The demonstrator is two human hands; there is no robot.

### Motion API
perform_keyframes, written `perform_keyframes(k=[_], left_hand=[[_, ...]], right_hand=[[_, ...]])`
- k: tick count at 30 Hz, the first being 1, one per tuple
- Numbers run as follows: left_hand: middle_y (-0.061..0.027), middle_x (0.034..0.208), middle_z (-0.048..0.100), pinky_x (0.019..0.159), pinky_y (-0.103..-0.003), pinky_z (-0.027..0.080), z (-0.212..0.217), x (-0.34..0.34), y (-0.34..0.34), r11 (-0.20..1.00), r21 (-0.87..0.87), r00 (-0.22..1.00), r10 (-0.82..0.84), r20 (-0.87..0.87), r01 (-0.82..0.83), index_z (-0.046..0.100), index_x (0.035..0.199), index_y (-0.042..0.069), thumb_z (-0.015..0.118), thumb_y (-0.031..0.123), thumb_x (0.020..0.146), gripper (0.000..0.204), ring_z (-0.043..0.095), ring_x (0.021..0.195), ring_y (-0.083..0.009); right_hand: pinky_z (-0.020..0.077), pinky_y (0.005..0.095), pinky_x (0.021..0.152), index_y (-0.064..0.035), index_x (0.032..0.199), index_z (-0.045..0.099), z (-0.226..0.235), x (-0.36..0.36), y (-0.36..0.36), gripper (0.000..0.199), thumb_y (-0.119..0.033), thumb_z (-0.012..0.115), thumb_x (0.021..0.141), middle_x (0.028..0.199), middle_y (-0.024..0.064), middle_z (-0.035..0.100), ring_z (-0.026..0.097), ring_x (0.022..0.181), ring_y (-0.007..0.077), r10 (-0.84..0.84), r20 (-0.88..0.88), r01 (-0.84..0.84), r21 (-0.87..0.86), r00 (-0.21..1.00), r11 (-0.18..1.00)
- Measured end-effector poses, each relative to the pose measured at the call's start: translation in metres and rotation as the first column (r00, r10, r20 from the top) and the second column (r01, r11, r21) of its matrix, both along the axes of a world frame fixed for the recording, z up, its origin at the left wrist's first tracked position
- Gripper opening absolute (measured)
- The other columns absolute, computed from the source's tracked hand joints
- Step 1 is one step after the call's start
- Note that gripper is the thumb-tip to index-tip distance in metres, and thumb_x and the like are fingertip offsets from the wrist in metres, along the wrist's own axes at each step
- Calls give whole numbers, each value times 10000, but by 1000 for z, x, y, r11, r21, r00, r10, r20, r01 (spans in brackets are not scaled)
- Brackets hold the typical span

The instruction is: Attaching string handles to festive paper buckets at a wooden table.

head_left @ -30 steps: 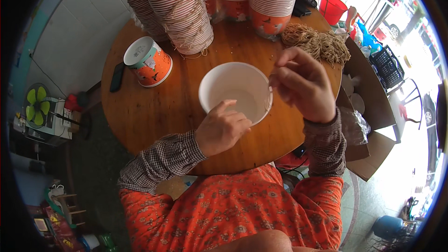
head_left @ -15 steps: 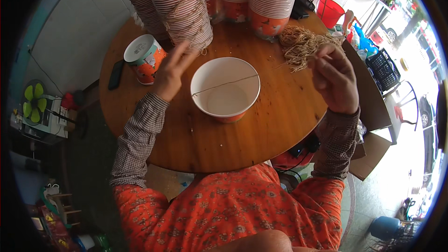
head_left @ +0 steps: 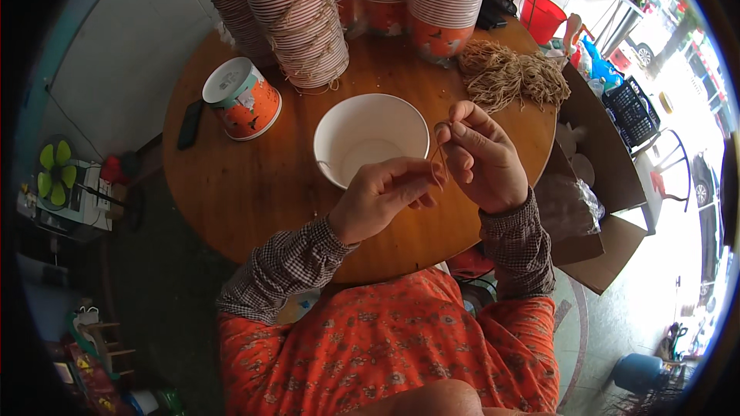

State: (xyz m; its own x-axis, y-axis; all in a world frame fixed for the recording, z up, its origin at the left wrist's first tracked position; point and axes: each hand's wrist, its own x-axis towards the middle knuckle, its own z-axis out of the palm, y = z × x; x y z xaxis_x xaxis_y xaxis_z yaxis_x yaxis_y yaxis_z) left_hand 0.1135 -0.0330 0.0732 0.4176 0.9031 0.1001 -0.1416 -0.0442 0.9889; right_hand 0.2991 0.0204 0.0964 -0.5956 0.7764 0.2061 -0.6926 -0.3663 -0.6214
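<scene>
A large paper tub (head_left: 351, 127), white inside, stands upright on the round wooden table. Close to its right rim, both my hands meet over a thin tan string (head_left: 439, 163). My left hand (head_left: 383, 194) pinches the string between thumb and fingers. My right hand (head_left: 489, 156) is closed on it as well, a little higher, its fingertips bent together. A short bit of string shows at the tub's left rim; my hands hide the near right side of the tub. Beyond my right hand lies a tangled bundle of tan strings (head_left: 512, 77).
An upside-down orange tub (head_left: 250, 108) stands at left beside a dark phone (head_left: 190, 125). Tall stacks of paper tubs (head_left: 304, 27) line the table's back. Right of the table is an open cardboard box (head_left: 609, 162); a red bucket (head_left: 542, 18) stands farther back.
Both hands, which were apart on either side of the tub, have come together at its right rim. My left hand moved right and nearer; my right moved left. Both now grip the string.
</scene>
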Motion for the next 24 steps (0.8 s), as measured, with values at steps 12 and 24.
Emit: perform_keyframes(k=[12, 24], left_hand=[[-28, 899, 672, 662, -204, 496, -8, 6, 1, 967, -237, 995, -93, 23, 96, 638, 1045, -15, 609, 123, 939, 176, 585, 715, -62], [-61, 771, 614, 562, -255, 478, -7, -2, -14, 848, 530, 850, 278, -448, 2, 612, 945, 11, 637, 30, 872, 79, 601, 637, -145]], right_hand=[[467, 187, 549, -52, 1027, 543, -48, 27, -4, 67, -55, 514, 967, 965, 101, 616, 564, 655, 71, -143, 13, 143, -158, 990, 977], [482, 215, 580, 11, 1067, 554, -78, 22, -46, 143, -3, 510, 932, 874, 72, 629, 598, 647, 92, -676, 554, 430, 522, 485, 736]])
